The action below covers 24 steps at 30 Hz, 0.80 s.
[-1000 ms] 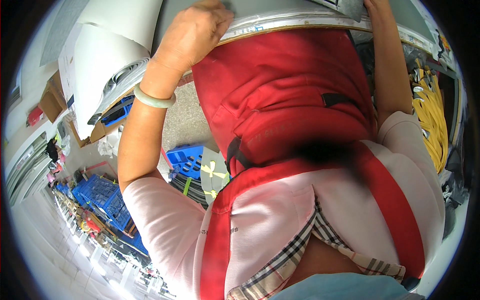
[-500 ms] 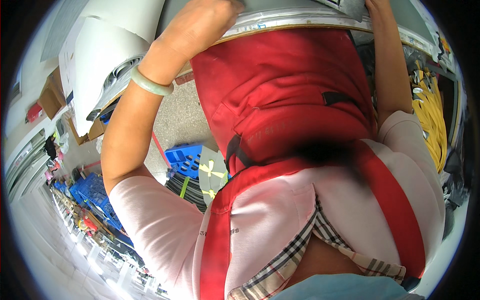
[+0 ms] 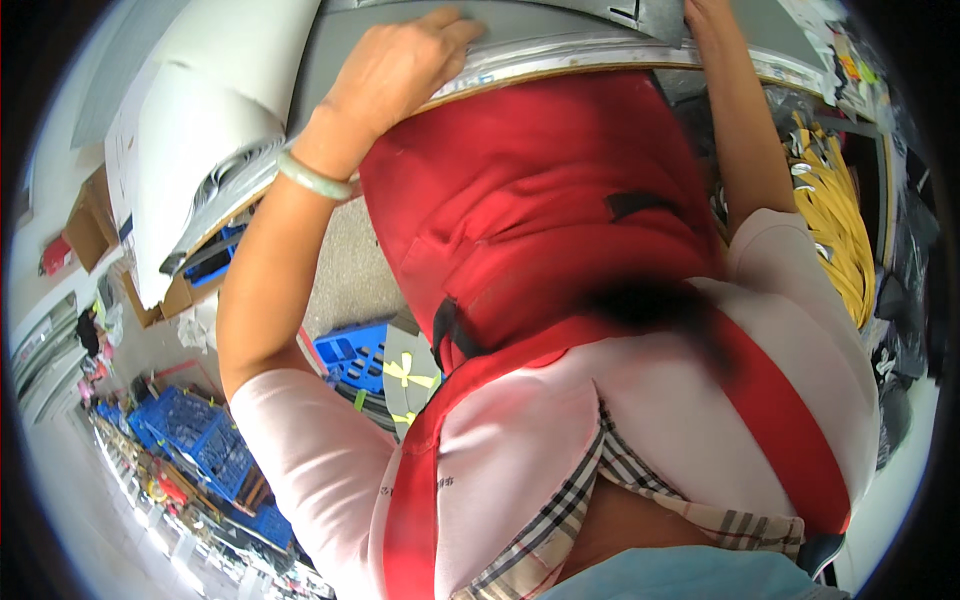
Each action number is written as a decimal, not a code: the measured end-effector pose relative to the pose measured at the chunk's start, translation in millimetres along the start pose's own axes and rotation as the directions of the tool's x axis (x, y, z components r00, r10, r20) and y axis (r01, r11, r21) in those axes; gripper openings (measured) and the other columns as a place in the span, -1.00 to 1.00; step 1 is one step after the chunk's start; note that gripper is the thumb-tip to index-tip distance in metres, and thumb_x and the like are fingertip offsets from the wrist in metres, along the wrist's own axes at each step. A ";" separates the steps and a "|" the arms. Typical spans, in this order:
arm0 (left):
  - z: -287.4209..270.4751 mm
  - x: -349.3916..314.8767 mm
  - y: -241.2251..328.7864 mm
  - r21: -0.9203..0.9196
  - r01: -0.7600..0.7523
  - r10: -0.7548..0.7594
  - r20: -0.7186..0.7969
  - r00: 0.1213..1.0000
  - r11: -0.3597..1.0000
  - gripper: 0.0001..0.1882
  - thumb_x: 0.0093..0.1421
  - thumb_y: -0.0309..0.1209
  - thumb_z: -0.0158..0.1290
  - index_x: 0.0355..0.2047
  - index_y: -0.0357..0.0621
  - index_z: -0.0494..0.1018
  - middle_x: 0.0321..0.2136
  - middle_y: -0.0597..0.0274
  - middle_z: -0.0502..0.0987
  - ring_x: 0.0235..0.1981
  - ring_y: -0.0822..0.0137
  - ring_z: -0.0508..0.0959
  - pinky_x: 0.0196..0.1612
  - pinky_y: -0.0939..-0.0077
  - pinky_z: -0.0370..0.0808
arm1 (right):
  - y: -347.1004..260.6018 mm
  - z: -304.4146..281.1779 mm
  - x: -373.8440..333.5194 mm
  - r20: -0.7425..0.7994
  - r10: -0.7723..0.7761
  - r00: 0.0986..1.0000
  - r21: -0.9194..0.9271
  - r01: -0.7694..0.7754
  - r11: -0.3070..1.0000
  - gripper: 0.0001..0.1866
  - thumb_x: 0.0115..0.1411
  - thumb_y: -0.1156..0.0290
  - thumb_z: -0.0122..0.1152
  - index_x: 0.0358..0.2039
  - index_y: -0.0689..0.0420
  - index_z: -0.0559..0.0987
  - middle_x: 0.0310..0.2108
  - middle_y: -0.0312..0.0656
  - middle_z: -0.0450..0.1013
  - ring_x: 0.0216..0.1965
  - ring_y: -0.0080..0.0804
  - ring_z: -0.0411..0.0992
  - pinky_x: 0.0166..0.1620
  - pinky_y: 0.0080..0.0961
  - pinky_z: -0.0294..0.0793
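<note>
My left hand (image 3: 405, 65) is over the near edge of a grey-topped table (image 3: 345, 50), with a pale green bangle (image 3: 315, 178) on the wrist. Its fingers stretch out to the right across the grey surface, slightly blurred, and I see nothing held in them. At the top edge of the view, my right hand (image 3: 708, 14) is partly cut off. It is beside the corner of a flat grey piece (image 3: 655, 18) with dark markings; its fingers are mostly hidden, so I cannot make out whether it grips that piece.
A big roll of white sheet material (image 3: 215, 80) lies on the table at the left. Yellow straps (image 3: 832, 215) hang at the right. Below on the left are a blue plastic crate (image 3: 352, 355), grey pieces with yellow ties (image 3: 408, 375) and blue baskets (image 3: 200, 435). My red apron (image 3: 540, 180) meets the table edge.
The fingers of my left hand have straightened out from a more curled pose. My right hand and the grey piece beside it appear farther left; the whole view has shifted somewhat too.
</note>
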<state>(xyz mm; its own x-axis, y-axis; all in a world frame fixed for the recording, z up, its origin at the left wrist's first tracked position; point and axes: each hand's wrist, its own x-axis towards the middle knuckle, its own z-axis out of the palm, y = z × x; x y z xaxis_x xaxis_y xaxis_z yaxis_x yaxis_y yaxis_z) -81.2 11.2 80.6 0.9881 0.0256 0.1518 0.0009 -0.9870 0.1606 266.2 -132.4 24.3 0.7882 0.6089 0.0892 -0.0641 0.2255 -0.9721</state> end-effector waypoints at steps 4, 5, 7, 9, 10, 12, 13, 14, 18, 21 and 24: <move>5.3 2.3 -1.2 -0.005 -0.105 0.104 -0.103 0.989 0.994 -0.74 0.29 -0.45 0.08 -0.02 -0.10 0.58 -0.11 0.12 0.57 -0.12 -0.01 0.60 -0.12 0.17 0.58 | -10.1 -29.2 7.6 -0.086 0.038 0.996 0.227 -0.018 0.974 -0.80 0.39 0.30 0.25 -0.03 0.04 0.57 -0.24 -0.32 0.58 -0.23 -0.51 0.55 -0.13 -0.50 0.58; 4.8 1.6 -1.6 -0.029 -0.108 0.104 -0.104 0.989 0.994 -0.73 0.27 -0.47 0.09 -0.03 -0.12 0.58 -0.11 0.12 0.57 -0.13 0.00 0.60 -0.11 0.18 0.58 | -12.6 -31.8 7.3 -0.095 0.044 0.995 0.272 -0.016 0.962 -0.79 0.39 0.31 0.25 -0.02 0.04 0.57 -0.22 -0.32 0.58 -0.22 -0.50 0.56 -0.13 -0.49 0.59; 4.2 1.3 -1.1 -0.053 -0.098 0.093 -0.090 0.992 0.994 -0.72 0.23 -0.52 0.12 -0.04 -0.16 0.58 -0.11 0.12 0.58 -0.14 0.03 0.61 -0.10 0.20 0.59 | -16.8 -38.9 6.9 -0.115 0.044 0.992 0.325 -0.005 0.946 -0.79 0.39 0.31 0.25 -0.01 0.04 0.56 -0.20 -0.31 0.58 -0.22 -0.49 0.56 -0.12 -0.47 0.59; 4.9 0.9 1.1 -0.049 -0.120 0.115 -0.096 0.989 0.992 -0.72 0.22 -0.52 0.13 -0.04 -0.16 0.59 -0.12 0.13 0.59 -0.14 0.04 0.62 -0.10 0.21 0.60 | -17.4 -47.2 6.7 -0.177 0.092 0.980 0.284 -0.038 0.958 -0.78 0.38 0.31 0.26 0.00 0.05 0.56 -0.19 -0.30 0.57 -0.21 -0.48 0.56 -0.11 -0.48 0.59; 4.7 4.9 1.6 -0.052 -0.140 0.134 -0.106 0.985 0.989 -0.72 0.22 -0.52 0.15 -0.05 -0.15 0.59 -0.13 0.13 0.60 -0.13 0.06 0.62 -0.10 0.22 0.60 | -14.3 -57.4 8.1 -0.198 0.087 0.976 0.292 -0.026 0.956 -0.78 0.38 0.31 0.26 0.00 0.05 0.56 -0.19 -0.30 0.57 -0.21 -0.48 0.56 -0.11 -0.48 0.59; 8.8 15.9 3.4 -0.046 -0.162 0.155 -0.125 0.980 0.986 -0.73 0.22 -0.51 0.16 -0.06 -0.14 0.60 -0.14 0.13 0.60 -0.13 0.07 0.63 -0.10 0.23 0.60 | -4.2 -78.5 9.5 -0.139 0.030 0.990 0.344 0.020 0.939 -0.79 0.39 0.30 0.25 -0.02 0.05 0.56 -0.20 -0.29 0.57 -0.21 -0.47 0.56 -0.13 -0.46 0.59; 8.4 16.2 2.3 -0.039 -0.148 0.141 -0.145 0.979 0.988 -0.74 0.22 -0.50 0.18 -0.07 -0.13 0.61 -0.15 0.14 0.61 -0.13 0.09 0.63 -0.10 0.25 0.61 | -3.1 -76.9 8.4 -0.151 0.039 0.988 0.360 0.018 0.933 -0.79 0.39 0.30 0.25 -0.02 0.05 0.56 -0.20 -0.29 0.57 -0.21 -0.47 0.56 -0.13 -0.46 0.59; 8.7 18.6 1.7 -0.034 -0.147 0.142 -0.123 0.982 0.989 -0.74 0.22 -0.50 0.18 -0.07 -0.13 0.61 -0.15 0.14 0.61 -0.13 0.09 0.63 -0.10 0.25 0.61 | -7.9 -69.2 6.4 -0.114 0.011 0.993 0.325 0.027 0.945 -0.80 0.40 0.29 0.24 -0.03 0.06 0.55 -0.21 -0.29 0.57 -0.22 -0.47 0.56 -0.14 -0.47 0.60; 26.7 63.5 21.5 -0.100 -0.168 0.152 -0.150 0.977 0.981 -0.75 0.22 -0.48 0.19 -0.08 -0.11 0.62 -0.16 0.14 0.62 -0.11 0.07 0.63 -0.09 0.25 0.61 | -29.2 -43.0 -10.5 -0.101 0.049 0.994 0.336 -0.012 0.942 -0.81 0.42 0.27 0.21 -0.05 0.06 0.55 -0.23 -0.31 0.58 -0.26 -0.51 0.56 -0.18 -0.50 0.59; 38.8 114.3 47.8 -0.145 -0.233 0.206 -0.178 0.962 0.962 -0.75 0.23 -0.46 0.18 -0.06 -0.10 0.62 -0.16 0.13 0.62 -0.10 0.05 0.62 -0.07 0.23 0.61 | -21.9 -73.3 -3.4 -0.031 0.090 0.995 0.537 -0.059 0.841 -0.80 0.43 0.24 0.19 -0.05 0.05 0.56 -0.24 -0.33 0.58 -0.27 -0.54 0.55 -0.19 -0.53 0.58; 50.0 156.5 63.4 -0.172 -0.264 0.233 -0.184 0.955 0.949 -0.74 0.27 -0.39 0.16 -0.03 -0.08 0.61 -0.14 0.11 0.62 -0.08 0.00 0.61 -0.04 0.14 0.58 | -31.8 -78.5 -5.3 -0.023 0.039 0.999 0.597 -0.017 0.802 -0.79 0.44 0.24 0.19 -0.04 0.05 0.56 -0.24 -0.34 0.58 -0.26 -0.55 0.55 -0.18 -0.53 0.58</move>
<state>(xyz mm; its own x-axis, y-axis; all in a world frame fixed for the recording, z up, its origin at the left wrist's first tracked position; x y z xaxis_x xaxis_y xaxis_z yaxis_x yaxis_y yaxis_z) 81.2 -55.3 65.7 0.9154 -0.1759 0.3621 -0.2868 -0.9161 0.2803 312.1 -202.5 37.7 0.7992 0.5993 0.0463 -0.4304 0.6243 -0.6519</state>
